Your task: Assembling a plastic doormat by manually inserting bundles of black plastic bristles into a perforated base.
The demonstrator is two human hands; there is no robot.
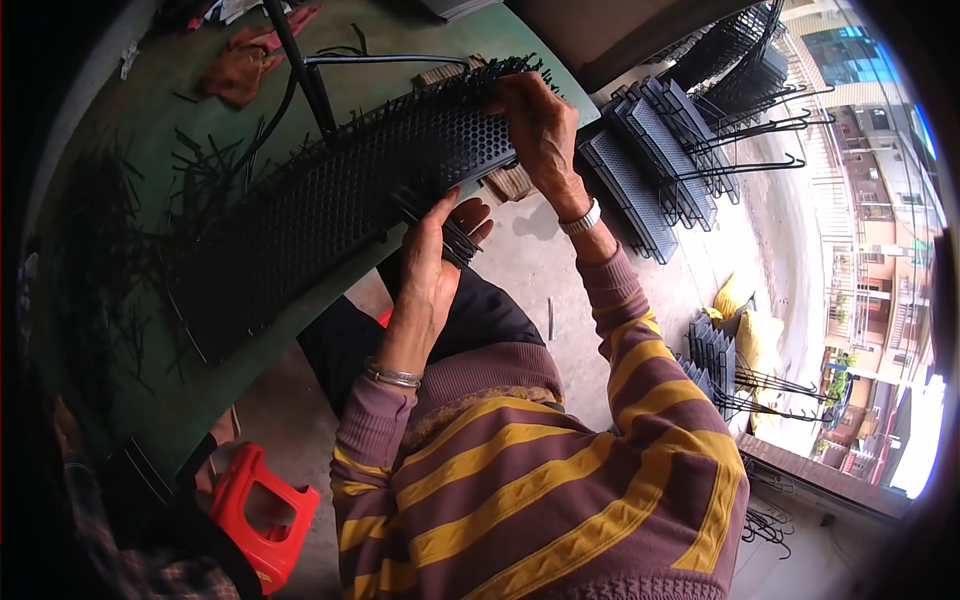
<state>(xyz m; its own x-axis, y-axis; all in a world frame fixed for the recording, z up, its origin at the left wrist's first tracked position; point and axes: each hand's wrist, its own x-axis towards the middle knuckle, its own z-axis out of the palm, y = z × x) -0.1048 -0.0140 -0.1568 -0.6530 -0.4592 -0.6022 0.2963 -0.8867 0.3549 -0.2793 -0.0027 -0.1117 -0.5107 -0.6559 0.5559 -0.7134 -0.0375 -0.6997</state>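
Head view, left to right. Green table (150, 400) fills left of frame, loose black strips (120, 260) scattered on it. Black perforated panel (330, 190) lies diagonally, centre-left to upper centre. Left hand (432, 262) at centre, fingers pinching bundle of black strips (450, 235) against panel's lower edge. Right hand (535, 125), upper centre, fingers clenched on panel's far end (wrist wears pale band). Stacked panels with hooks (660, 160) upper right. Red stool (262, 515) lower left.

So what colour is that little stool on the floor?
Red; the plastic stool shows in the head view.
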